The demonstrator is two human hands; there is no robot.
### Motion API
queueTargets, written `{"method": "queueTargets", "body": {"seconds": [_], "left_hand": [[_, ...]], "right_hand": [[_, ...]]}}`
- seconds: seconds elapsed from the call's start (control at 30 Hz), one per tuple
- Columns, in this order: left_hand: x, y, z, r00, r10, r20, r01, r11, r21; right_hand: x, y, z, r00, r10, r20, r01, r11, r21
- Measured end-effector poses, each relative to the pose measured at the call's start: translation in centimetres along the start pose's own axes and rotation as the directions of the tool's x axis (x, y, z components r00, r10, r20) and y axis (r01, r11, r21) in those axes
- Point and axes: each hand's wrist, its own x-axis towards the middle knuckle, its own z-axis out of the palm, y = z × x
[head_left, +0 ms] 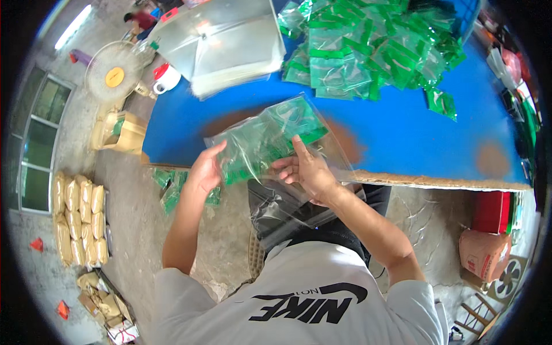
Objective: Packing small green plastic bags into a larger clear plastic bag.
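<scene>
A big flat blue worktop with worn brown patches stands over a bare grey floor. On the left, a dull grey wall has a tall window with pale bars. A long bright white light glows at the top left. A round pale fan with a yellow middle stands below it.

This is a workshop: a bare concrete floor, a blue worktable heaped with green-and-clear packets, a stack of plastic sheets, and filled tan bags piled near a window. The blurred right rim shows what may be plastic bags.
</scene>
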Motion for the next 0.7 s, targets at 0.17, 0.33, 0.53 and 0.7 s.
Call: {"method": "queueTargets", "body": {"seconds": [0.17, 0.33, 0.53, 0.7], "left_hand": [[-0.1, 2.1, 0.5, 0.661, 0.746, -0.086, -0.440, 0.477, 0.760], [2.0, -1.3, 6.6, 0.737, 0.362, 0.570, -0.562, -0.139, 0.815], [5.3, -3.3, 5.3, 0.680, 0.264, 0.685, -0.469, -0.561, 0.682], [4.3, -2.9, 6.2, 0.708, 0.403, 0.580, -0.350, -0.514, 0.783]], "right_hand": [[0.3, 2.7, 0.5, 0.994, -0.082, 0.070, 0.068, 0.981, 0.184], [0.3, 4.3, 1.2, 0.990, -0.140, 0.001, 0.135, 0.958, 0.254], [-7.1, 6.6, -0.4, 0.838, 0.213, 0.502, -0.084, 0.960, -0.267], [-9.4, -4.4, -3.1, 0.649, 0.237, 0.723, 0.496, 0.588, -0.639]]}}
